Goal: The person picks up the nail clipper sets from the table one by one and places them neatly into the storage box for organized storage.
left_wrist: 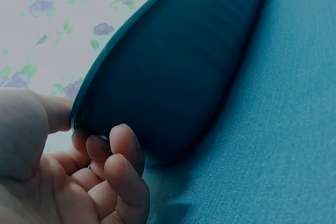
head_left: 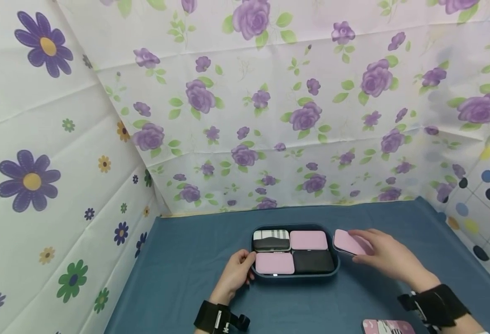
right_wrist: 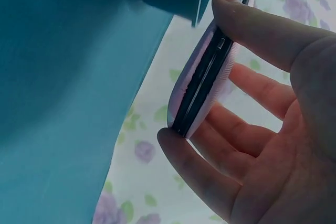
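A dark blue plastic bin [head_left: 296, 277] stands on the cloth, with several flat cases inside. My left hand [head_left: 237, 272] pinches its left end, thumb at the rim and fingers curled outside the wall [left_wrist: 173, 66]. To the right of the bin, my right hand [head_left: 388, 255] holds a small pink clasp case [head_left: 350, 242] by its edges. The right wrist view shows this case [right_wrist: 202, 80] edge-on, with a dark metal frame between its pink covers. Inside the bin are two pink cases [head_left: 308, 240], a black case [head_left: 313, 262] and a striped black-and-white one [head_left: 271, 240].
A patterned pink case [head_left: 388, 326] lies on the blue cloth [head_left: 186, 260] near the front, below my right wrist. Flowered sheets [head_left: 245, 116] hang at the back and left, with a dotted sheet [head_left: 486, 208] on the right.
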A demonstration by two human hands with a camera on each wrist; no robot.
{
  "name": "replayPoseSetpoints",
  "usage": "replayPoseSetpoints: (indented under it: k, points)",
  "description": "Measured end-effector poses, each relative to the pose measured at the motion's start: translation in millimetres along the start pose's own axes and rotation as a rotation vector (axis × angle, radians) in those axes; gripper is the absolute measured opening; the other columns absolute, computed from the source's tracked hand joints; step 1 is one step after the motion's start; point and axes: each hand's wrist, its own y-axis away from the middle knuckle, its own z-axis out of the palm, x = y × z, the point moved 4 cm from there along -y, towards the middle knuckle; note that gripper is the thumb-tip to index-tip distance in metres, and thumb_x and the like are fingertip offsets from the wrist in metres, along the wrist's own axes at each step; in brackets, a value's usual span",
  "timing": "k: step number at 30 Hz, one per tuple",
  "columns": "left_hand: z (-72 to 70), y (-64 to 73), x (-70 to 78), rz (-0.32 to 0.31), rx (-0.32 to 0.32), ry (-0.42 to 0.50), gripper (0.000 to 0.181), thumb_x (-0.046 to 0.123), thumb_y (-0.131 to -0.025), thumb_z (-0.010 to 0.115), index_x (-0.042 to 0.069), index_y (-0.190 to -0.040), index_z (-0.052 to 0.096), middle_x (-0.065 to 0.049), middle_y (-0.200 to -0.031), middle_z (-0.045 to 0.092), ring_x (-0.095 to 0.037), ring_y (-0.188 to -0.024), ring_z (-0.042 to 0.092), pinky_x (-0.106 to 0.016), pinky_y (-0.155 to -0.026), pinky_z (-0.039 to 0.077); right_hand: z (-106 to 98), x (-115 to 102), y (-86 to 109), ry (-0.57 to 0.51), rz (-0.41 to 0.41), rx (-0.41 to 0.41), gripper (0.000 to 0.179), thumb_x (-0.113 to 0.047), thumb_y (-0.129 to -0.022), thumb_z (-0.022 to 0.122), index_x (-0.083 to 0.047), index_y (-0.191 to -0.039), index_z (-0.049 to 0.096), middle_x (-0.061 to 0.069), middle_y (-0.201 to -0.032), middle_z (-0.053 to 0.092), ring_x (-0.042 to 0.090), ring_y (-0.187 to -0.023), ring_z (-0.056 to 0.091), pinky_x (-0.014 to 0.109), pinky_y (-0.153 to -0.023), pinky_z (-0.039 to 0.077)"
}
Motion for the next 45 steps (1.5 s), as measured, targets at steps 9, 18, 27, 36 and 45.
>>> replayPoseSetpoints:
  k: [9, 18, 27, 36, 45]
  points:
    - [0.9, 0.3, -1.2, 0.004, -0.005, 0.011, 0.036, 0.033, -0.112, 0.059, 0.001, -0.096, 0.06, -0.004, -0.068, 0.058, -0.017, -0.058, 0.058, -0.029, -0.05, 0.048, 10, -24, -19.4, 0.015, -0.054, 0.001, 0.064, -0.038, -0.09, 0.088, -0.017, -0.147, 0.066, 0.013, -0.133, 0.068, 0.038, -0.12, 0.066, 0.062, -0.091, 0.055]
    - [-0.5, -0.3, 1.1, 0.015, -0.012, 0.018, 0.034, 0.033, -0.112, 0.059, 0.004, -0.094, 0.059, -0.004, -0.069, 0.058, -0.02, -0.059, 0.059, -0.031, -0.051, 0.049, 19, -46, -39.0, 0.037, -0.113, -0.039, 0.06, -0.032, -0.092, 0.087, -0.017, -0.146, 0.067, 0.01, -0.13, 0.069, 0.03, -0.111, 0.068, 0.056, -0.088, 0.057]
    - [-0.5, -0.1, 0.0, 0.012, -0.015, 0.017, 0.036, 0.034, -0.112, 0.059, 0.003, -0.094, 0.059, -0.005, -0.069, 0.057, -0.019, -0.059, 0.059, -0.031, -0.05, 0.049, 36, -56, -57.1, 0.082, -0.183, -0.036, 0.061, -0.032, -0.091, 0.089, -0.018, -0.146, 0.067, 0.012, -0.135, 0.067, 0.033, -0.118, 0.067, 0.057, -0.091, 0.057]
    - [0.0, -1.3, -0.2, 0.006, -0.014, 0.009, 0.036, 0.033, -0.112, 0.059, 0.003, -0.094, 0.059, -0.005, -0.069, 0.058, -0.02, -0.059, 0.059, -0.03, -0.051, 0.048, 49, -63, -68.2, 0.123, -0.2, -0.017, 0.059, -0.029, -0.09, 0.09, -0.02, -0.144, 0.068, 0.012, -0.136, 0.067, 0.034, -0.122, 0.066, 0.059, -0.097, 0.056]
    - [-0.6, -1.4, -0.4, 0.012, -0.011, 0.007, 0.034, 0.033, -0.113, 0.058, 0.004, -0.093, 0.059, -0.004, -0.069, 0.058, -0.019, -0.059, 0.059, -0.029, -0.05, 0.048, 56, -71, -76.7, 0.139, -0.209, -0.005, 0.056, -0.028, -0.09, 0.09, -0.019, -0.142, 0.07, 0.013, -0.135, 0.068, 0.034, -0.122, 0.066, 0.058, -0.099, 0.055]
